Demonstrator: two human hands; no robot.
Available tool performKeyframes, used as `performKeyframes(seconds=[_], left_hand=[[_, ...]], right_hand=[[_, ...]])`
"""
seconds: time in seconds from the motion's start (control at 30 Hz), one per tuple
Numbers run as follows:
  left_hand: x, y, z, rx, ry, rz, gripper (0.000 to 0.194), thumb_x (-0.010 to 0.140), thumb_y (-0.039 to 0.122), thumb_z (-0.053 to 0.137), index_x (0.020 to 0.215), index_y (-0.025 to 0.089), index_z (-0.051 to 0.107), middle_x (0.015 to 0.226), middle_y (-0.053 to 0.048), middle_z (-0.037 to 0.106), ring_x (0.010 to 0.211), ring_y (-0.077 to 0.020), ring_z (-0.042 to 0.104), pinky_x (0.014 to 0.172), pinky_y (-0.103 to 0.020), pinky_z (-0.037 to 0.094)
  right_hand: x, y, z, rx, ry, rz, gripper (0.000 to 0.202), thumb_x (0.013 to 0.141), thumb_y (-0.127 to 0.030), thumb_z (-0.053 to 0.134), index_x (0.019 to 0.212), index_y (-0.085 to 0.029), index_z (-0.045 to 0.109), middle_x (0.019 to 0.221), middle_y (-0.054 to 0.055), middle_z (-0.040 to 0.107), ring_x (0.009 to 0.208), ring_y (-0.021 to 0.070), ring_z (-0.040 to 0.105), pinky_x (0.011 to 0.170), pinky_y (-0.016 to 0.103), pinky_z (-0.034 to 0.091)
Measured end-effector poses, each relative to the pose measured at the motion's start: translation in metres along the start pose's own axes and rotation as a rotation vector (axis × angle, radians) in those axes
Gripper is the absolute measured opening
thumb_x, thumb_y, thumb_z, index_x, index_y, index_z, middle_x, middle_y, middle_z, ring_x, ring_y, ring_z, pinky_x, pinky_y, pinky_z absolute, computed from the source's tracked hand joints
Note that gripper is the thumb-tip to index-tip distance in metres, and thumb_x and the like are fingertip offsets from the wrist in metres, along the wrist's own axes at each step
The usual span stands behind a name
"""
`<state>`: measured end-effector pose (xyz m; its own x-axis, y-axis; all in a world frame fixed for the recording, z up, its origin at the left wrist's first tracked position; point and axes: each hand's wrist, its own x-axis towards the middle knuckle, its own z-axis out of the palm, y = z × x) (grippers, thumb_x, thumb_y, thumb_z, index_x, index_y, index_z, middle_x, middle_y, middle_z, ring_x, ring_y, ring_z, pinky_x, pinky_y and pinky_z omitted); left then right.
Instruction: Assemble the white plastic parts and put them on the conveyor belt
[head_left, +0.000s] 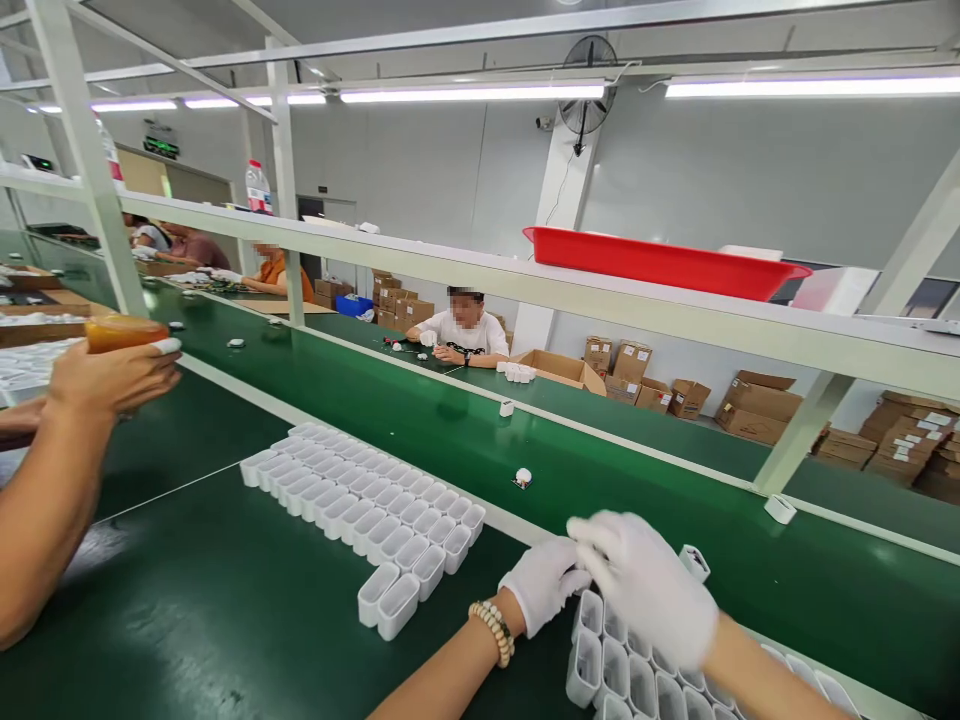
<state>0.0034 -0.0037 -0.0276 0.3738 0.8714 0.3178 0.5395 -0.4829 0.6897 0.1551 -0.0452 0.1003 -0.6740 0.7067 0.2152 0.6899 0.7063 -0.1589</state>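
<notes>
"Containers point(627, 672), white and open-topped, stand in tight rows on the dark green table point(172, 600), directly below a worker's gloved hands."

"What are the hands doing?"

"The left hand point(541, 588), a beaded bracelet point(493, 632) at its wrist, curls its fingers inward at the near corner of the rows. The right hand point(651, 585), blurred, reaches over the containers, its fingertips meeting the left's. Whether either grip is closed on anything, I cannot tell; the gloves hide it."

"And the larger group to the left?"

"A second block point(367, 495) of the same white containers, well apart from the hands, two of them jutting out at the near end."

"What lies on the green belt point(442, 415)?"

"A small white-topped piece point(523, 478), and nearer, a white housing point(694, 563) just beyond the right hand."

"Others in view?"

"At far left, a co-worker's hand point(112, 375) holds up an amber object point(126, 333). Across the belt sits a person in a white shirt point(489, 338), forearms resting in front. Overhead, a red tray point(660, 264) rests on a long shelf point(420, 258)."
</notes>
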Motion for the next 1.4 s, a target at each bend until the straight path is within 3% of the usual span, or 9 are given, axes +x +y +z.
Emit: performKeyframes(seconds=[0.03, 0.1, 0.2, 0.37, 0.53, 0.7, 0.87, 1.07, 1.4], left_hand=[[0.0, 0.0, 0.0, -0.003, -0.004, -0.006, 0.014, 0.095, 0.028, 0.056, 0.088, 0.022, 0.066, 0.105, -0.005, 0.07, 0.1, -0.024, 0.062, 0.091, -0.035, 0.047], [0.0, 0.0, 0.0, -0.011, -0.008, -0.028, 0.012, 0.093, 0.03, 0.061, 0.086, 0.022, 0.065, 0.102, -0.004, 0.07, 0.098, -0.0244, 0.062, 0.089, -0.035, 0.047], [0.0, -0.001, 0.001, -0.031, 0.006, -0.071, 0.01, 0.087, 0.033, 0.068, 0.088, 0.023, 0.064, 0.096, -0.001, 0.069, 0.092, -0.0233, 0.063, 0.081, -0.033, 0.047], [0.001, 0.0, 0.001, -0.082, 0.025, -0.124, 0.012, 0.079, 0.029, 0.071, 0.085, 0.024, 0.062, 0.087, 0.001, 0.066, 0.084, -0.0211, 0.062, 0.075, -0.03, 0.045], [0.001, 0.002, -0.005, -0.195, 0.065, -0.191, 0.027, 0.071, 0.027, 0.076, 0.093, 0.025, 0.062, 0.083, 0.004, 0.064, 0.076, -0.0183, 0.061, 0.069, -0.028, 0.044], [0.0, 0.004, -0.004, -0.323, 0.121, -0.191, 0.028, 0.071, 0.018, 0.073, 0.094, 0.023, 0.057, 0.081, 0.005, 0.064, 0.073, -0.0148, 0.062, 0.069, -0.025, 0.048], [0.002, -0.001, 0.003, -0.368, 0.226, -0.206, 0.033, 0.078, 0.017, 0.066, 0.107, 0.021, 0.052, 0.085, 0.001, 0.064, 0.077, -0.0163, 0.066, 0.073, -0.027, 0.053], [-0.002, -0.004, 0.005, -0.321, 0.3, -0.138, 0.04, 0.076, 0.019, 0.068, 0.115, 0.021, 0.057, 0.114, -0.007, 0.065, 0.105, -0.0245, 0.066, 0.098, -0.04, 0.051], [-0.005, -0.006, 0.007, -0.274, 0.323, -0.125, 0.043, 0.078, 0.023, 0.07, 0.119, 0.022, 0.059, 0.12, -0.007, 0.067, 0.109, -0.0263, 0.067, 0.099, -0.041, 0.053]], right_hand=[[0.028, 0.015, 0.007, -0.02, -0.019, 0.087, 0.026, 0.102, -0.024, 0.047, 0.112, -0.016, 0.068, 0.103, 0.01, 0.07, 0.095, 0.0225, 0.066, 0.09, 0.046, 0.053], [0.077, 0.047, 0.027, -0.016, -0.078, 0.22, 0.033, 0.096, -0.014, 0.05, 0.125, -0.013, 0.066, 0.119, 0.016, 0.069, 0.101, 0.0265, 0.068, 0.093, 0.047, 0.052], [0.125, 0.089, 0.063, 0.03, -0.16, 0.336, 0.037, 0.092, -0.017, 0.062, 0.129, -0.013, 0.064, 0.126, 0.019, 0.067, 0.111, 0.0309, 0.067, 0.097, 0.051, 0.052], [0.157, 0.122, 0.103, 0.191, -0.132, 0.315, 0.045, 0.094, -0.015, 0.063, 0.138, -0.017, 0.055, 0.141, 0.013, 0.059, 0.125, 0.0262, 0.06, 0.108, 0.05, 0.049], [0.17, 0.13, 0.114, 0.344, -0.15, 0.296, 0.02, 0.09, -0.017, 0.07, 0.109, -0.015, 0.069, 0.116, 0.007, 0.07, 0.11, 0.0246, 0.066, 0.103, 0.046, 0.052], [0.151, 0.135, 0.098, 0.512, -0.146, 0.373, 0.022, 0.082, -0.008, 0.073, 0.101, -0.013, 0.064, 0.089, 0.002, 0.071, 0.081, 0.0158, 0.068, 0.084, 0.037, 0.058], [0.086, 0.121, 0.061, 0.665, -0.038, 0.412, 0.033, 0.076, -0.008, 0.068, 0.106, -0.016, 0.056, 0.075, -0.001, 0.068, 0.061, 0.0129, 0.062, 0.063, 0.029, 0.054], [0.012, 0.078, 0.035, 0.587, 0.071, 0.36, 0.036, 0.073, -0.022, 0.072, 0.107, -0.018, 0.06, 0.08, 0.0, 0.067, 0.075, 0.0159, 0.064, 0.077, 0.033, 0.052], [0.0, 0.044, 0.027, 0.366, 0.058, 0.408, 0.033, 0.075, -0.015, 0.068, 0.108, -0.017, 0.065, 0.071, -0.003, 0.061, 0.068, 0.0144, 0.056, 0.074, 0.031, 0.048]])
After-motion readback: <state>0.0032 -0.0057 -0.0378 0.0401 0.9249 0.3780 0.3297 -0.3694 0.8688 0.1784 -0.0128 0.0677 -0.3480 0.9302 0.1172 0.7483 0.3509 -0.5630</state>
